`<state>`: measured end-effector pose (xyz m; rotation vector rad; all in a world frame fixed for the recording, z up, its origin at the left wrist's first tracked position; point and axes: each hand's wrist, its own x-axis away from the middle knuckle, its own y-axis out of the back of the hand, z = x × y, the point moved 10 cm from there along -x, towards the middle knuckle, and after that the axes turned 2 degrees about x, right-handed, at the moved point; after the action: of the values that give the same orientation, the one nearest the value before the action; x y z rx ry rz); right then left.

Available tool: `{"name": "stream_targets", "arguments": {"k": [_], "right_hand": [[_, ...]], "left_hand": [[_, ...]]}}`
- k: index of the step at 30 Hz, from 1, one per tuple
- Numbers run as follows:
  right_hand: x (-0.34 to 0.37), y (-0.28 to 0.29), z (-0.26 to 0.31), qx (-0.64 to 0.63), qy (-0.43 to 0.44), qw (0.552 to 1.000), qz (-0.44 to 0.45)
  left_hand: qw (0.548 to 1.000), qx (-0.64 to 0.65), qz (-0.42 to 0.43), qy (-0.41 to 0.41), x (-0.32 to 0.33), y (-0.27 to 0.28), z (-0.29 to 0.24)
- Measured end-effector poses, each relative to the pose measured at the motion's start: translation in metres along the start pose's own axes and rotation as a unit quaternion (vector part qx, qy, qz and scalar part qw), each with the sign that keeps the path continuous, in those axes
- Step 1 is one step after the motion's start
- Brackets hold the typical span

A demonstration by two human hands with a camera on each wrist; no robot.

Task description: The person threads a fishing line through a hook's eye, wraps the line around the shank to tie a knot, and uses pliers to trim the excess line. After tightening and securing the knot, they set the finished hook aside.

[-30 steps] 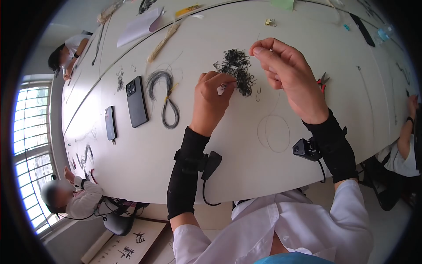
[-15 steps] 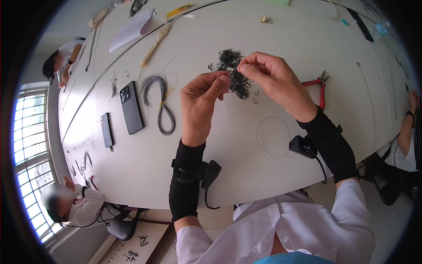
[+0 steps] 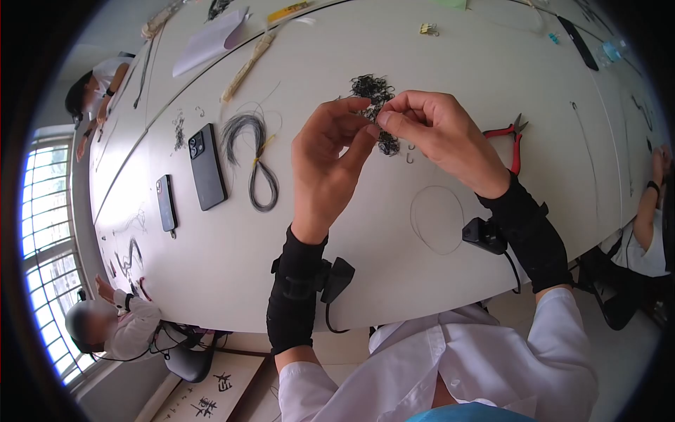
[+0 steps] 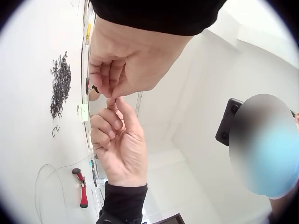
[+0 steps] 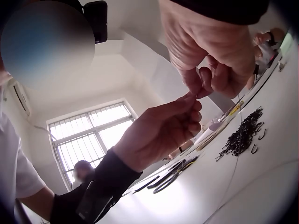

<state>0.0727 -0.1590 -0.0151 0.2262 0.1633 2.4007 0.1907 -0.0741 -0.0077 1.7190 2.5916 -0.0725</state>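
landmark: tangled pile of small black metal hooks (image 3: 373,87). right of it: metal pliers with red handles (image 3: 517,156), dark grey tips. left: looped grey strand bundle (image 3: 240,126), yellow tie; farther left, dark grey rectangular phone (image 3: 208,170). above: yellow metal clip (image 3: 427,29). around it: off-white smooth tabletop (image 3: 380,271).

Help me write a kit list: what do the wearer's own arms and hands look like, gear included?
The left hand and right hand wear no gloves. Snug, creased black sleeves cover the wrists and most of each forearm; white shirt sleeves begin higher up. Each forearm carries an angular black camera unit with a thin black cable. No markings are readable.
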Motion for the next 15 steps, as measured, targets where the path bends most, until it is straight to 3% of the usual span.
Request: {"name": "stream_targets", "arguments": {"k": [6,8,15], "right_hand": [[0.001,0.002,0.001,-0.02,0.025,0.999,-0.032],[0.003,0.005,0.004,-0.039,-0.003,0.998,-0.042],[0.002,0.0,0.001,-0.051,0.033,0.997,-0.053]], "left_hand": [[0.991,0.12,-0.055,0.026,0.002,0.008,0.005],[0.989,0.135,-0.035,0.046,0.003,0.002,0.014],[0.987,0.145,-0.041,0.059,0.007,-0.003,0.019]]}}
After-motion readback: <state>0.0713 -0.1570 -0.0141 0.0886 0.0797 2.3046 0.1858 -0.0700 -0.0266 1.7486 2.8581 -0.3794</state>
